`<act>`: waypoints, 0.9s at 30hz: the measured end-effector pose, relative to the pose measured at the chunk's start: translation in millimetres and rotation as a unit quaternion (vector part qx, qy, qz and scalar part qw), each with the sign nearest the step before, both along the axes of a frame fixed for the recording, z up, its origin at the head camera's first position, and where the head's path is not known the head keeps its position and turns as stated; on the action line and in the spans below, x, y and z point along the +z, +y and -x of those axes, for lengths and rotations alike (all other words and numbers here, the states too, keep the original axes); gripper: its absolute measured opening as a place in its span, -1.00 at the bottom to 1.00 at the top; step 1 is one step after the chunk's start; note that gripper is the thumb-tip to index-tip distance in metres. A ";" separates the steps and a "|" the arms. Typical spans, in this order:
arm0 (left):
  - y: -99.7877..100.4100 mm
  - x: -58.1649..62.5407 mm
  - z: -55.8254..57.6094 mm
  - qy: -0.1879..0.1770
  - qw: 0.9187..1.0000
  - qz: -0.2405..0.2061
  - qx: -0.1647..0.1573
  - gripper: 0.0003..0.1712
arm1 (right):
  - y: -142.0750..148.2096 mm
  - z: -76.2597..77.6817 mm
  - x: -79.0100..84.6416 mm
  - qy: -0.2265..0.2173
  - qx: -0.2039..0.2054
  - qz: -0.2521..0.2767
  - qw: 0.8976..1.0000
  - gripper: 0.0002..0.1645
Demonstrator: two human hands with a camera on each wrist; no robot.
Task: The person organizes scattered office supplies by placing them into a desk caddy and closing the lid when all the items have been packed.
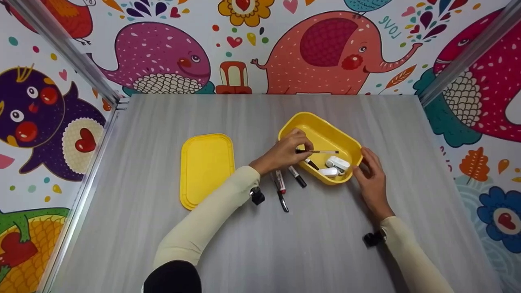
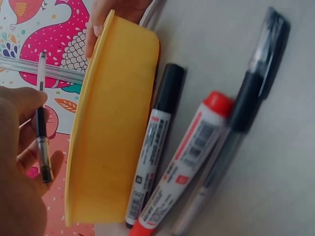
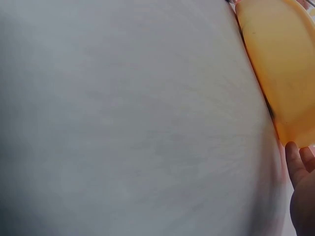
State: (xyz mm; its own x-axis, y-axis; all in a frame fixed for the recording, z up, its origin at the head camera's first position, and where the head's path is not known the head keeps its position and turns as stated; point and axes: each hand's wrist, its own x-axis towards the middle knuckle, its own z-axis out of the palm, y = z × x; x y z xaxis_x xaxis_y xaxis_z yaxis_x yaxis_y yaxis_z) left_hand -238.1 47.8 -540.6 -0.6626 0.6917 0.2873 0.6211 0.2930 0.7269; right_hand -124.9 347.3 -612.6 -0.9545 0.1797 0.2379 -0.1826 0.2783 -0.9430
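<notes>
My left hand (image 1: 285, 150) pinches a slim clear-and-black pen (image 1: 325, 151) between thumb and fingers, above the yellow box (image 1: 334, 130). In the left wrist view the pen (image 2: 41, 115) stands along the fingertips beside the box's wall. At the box's right end, my right hand (image 1: 373, 183) holds the corner with thumb and fingers; only part of it shows in the right wrist view. Inside the box lie a white stapler (image 1: 338, 162), another white object (image 1: 328, 172) of unclear kind, and a black-capped marker (image 1: 311, 164).
Left of the box lies a flat yellow lid (image 1: 206, 167). By the box's near side are a black-capped marker (image 2: 152, 152), a red-capped marker (image 2: 184, 162) and a black-capped clear pen (image 2: 246, 98). Printed walls (image 1: 244, 49) border the grey table (image 1: 154, 118).
</notes>
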 end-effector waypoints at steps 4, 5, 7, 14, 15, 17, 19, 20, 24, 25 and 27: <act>3.4 -0.2 5.3 -0.008 1.000 0.010 -0.003 -0.93 | 0.8 0.5 -1.4 0.009 0.002 0.003 1.000 -0.28; 4.2 -0.7 6.4 -0.007 1.000 0.014 -0.005 -0.93 | 0.7 0.6 -1.7 0.010 0.002 0.006 1.000 -0.27; 5.7 -2.4 8.2 -0.002 1.000 0.026 -0.011 -0.92 | 0.1 0.2 -1.9 0.009 0.002 0.009 1.000 -0.27; 10.3 -5.8 15.4 0.025 0.995 0.084 -0.036 -0.88 | -0.7 -1.2 -2.9 0.004 0.001 0.014 1.000 -0.26; 10.7 -5.7 16.7 0.026 0.995 0.092 -0.037 -0.88 | -0.5 -1.3 -3.0 0.004 0.001 0.015 1.000 -0.26; 11.2 -5.1 19.5 0.030 0.993 0.109 -0.037 -0.86 | -0.3 -1.5 -2.9 0.004 0.003 0.015 1.000 -0.27; 11.5 -4.6 22.3 0.034 0.991 0.125 -0.039 -0.85 | -0.2 -1.6 -3.0 0.005 0.004 0.018 1.000 -0.28; 11.8 -4.5 23.7 0.036 0.990 0.132 -0.039 -0.84 | 0.0 -1.6 -3.3 0.006 0.005 0.019 1.000 -0.28; 11.6 -3.2 28.5 0.046 0.987 0.151 -0.038 -0.83 | 0.4 -0.7 -4.2 0.009 0.008 0.020 1.000 -0.28; 11.3 -3.0 29.6 0.048 0.986 0.154 -0.037 -0.84 | 0.4 -0.5 -4.1 0.009 0.009 0.020 1.000 -0.28; 10.1 -2.9 31.8 0.047 0.986 0.157 -0.034 -0.84 | 0.5 -0.3 -4.0 0.010 0.009 0.019 1.000 -0.28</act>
